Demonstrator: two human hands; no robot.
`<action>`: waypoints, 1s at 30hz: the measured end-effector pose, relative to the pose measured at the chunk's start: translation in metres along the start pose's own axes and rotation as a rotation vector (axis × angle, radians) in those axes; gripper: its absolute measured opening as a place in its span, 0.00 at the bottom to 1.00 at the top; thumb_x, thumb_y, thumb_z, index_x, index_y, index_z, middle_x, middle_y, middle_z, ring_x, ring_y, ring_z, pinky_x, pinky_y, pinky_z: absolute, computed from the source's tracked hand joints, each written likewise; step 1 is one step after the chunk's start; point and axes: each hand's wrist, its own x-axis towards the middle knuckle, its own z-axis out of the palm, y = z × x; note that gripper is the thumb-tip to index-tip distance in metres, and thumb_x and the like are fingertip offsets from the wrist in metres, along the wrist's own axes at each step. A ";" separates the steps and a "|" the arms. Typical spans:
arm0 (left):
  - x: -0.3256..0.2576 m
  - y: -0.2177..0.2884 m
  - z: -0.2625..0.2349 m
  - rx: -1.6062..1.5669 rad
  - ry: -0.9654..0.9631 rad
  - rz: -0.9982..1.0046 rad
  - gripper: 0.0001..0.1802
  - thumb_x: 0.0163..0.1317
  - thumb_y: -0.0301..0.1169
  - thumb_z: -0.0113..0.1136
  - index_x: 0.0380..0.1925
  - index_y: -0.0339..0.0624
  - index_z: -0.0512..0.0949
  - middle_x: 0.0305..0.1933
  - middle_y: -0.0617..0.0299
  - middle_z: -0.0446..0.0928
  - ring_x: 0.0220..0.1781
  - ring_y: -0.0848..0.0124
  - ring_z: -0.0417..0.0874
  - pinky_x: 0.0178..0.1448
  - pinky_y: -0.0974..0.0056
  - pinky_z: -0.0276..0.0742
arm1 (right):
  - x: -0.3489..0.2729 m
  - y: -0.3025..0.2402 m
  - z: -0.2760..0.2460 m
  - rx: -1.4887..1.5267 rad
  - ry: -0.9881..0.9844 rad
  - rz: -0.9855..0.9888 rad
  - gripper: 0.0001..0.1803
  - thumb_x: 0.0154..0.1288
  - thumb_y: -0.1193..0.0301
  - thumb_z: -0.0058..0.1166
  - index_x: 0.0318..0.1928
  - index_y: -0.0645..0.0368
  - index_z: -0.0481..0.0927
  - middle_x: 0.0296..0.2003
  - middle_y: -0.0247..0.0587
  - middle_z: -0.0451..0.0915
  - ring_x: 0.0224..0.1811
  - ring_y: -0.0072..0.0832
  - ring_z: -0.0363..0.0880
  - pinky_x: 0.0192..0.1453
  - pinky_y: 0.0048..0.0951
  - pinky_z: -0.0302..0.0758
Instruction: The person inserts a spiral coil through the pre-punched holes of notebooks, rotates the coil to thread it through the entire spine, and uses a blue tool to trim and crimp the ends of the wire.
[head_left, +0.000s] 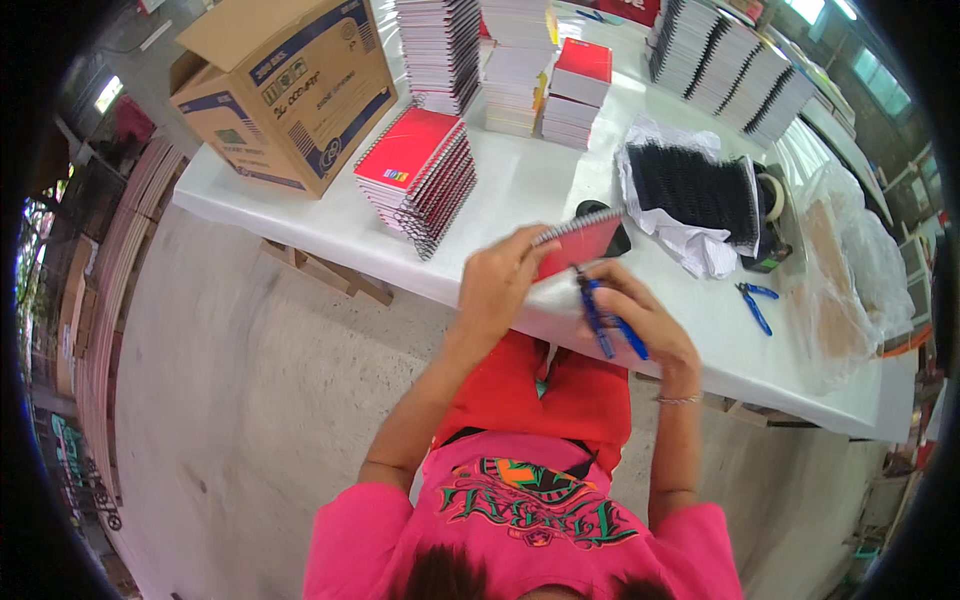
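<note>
The red notebook (578,248) was in the air above the near edge of the table, tilted, with its wire spiral running along the upper side. The left hand (500,275) was clamped on the notebook's left end, fingers over the spiral's corner. The right hand (635,305) was wrapped around a pair of blue pliers (605,322), whose tips pointed up at the notebook's lower edge; whether they touched it, I could not tell. A bracelet (680,399) circled the right wrist.

Just behind the notebook, a black object (617,241) lay partly hidden on the white-covered table (520,185). To the right, a bundle of black coils (693,190) rested on crumpled white paper (690,250), with a roll of tape (772,197) beside it. Nearer the edge lay a second pair of blue pliers (757,306), its handles spread, and right of that a clear plastic bag (868,265).

On the left stood a pile of red spiral notebooks (410,150), slightly fanned, next to an open cardboard box (285,105). Behind the pile rose a tall stack of notebooks (440,50), then a pale stack of paper (513,75) and a shorter red-topped stack (580,90). More spiral-bound stacks (728,75) lined the far right.
</note>
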 end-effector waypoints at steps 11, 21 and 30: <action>0.153 0.002 -0.172 -0.040 0.027 0.155 0.19 0.73 0.33 0.47 0.58 0.40 0.77 0.40 0.61 0.80 0.42 0.76 0.80 0.49 0.71 0.79 | -0.043 0.027 -0.106 -1.132 0.688 -0.320 0.13 0.65 0.74 0.56 0.49 0.60 0.77 0.46 0.54 0.75 0.51 0.49 0.73 0.57 0.40 0.68; 0.214 -0.043 -0.141 0.305 -0.423 0.250 0.25 0.64 0.34 0.35 0.45 0.42 0.85 0.53 0.50 0.81 0.54 0.58 0.80 0.65 0.61 0.69 | -0.008 -0.039 -0.093 -0.977 0.701 -0.514 0.07 0.68 0.76 0.54 0.41 0.67 0.81 0.38 0.44 0.80 0.42 0.30 0.79 0.50 0.29 0.72; 0.214 -0.065 -0.107 0.538 -0.589 0.403 0.25 0.63 0.36 0.37 0.44 0.44 0.86 0.41 0.52 0.72 0.51 0.58 0.74 0.61 0.58 0.68 | 0.065 -0.079 -0.099 -0.772 0.348 -0.406 0.14 0.70 0.67 0.55 0.45 0.67 0.82 0.34 0.34 0.82 0.39 0.20 0.78 0.48 0.25 0.74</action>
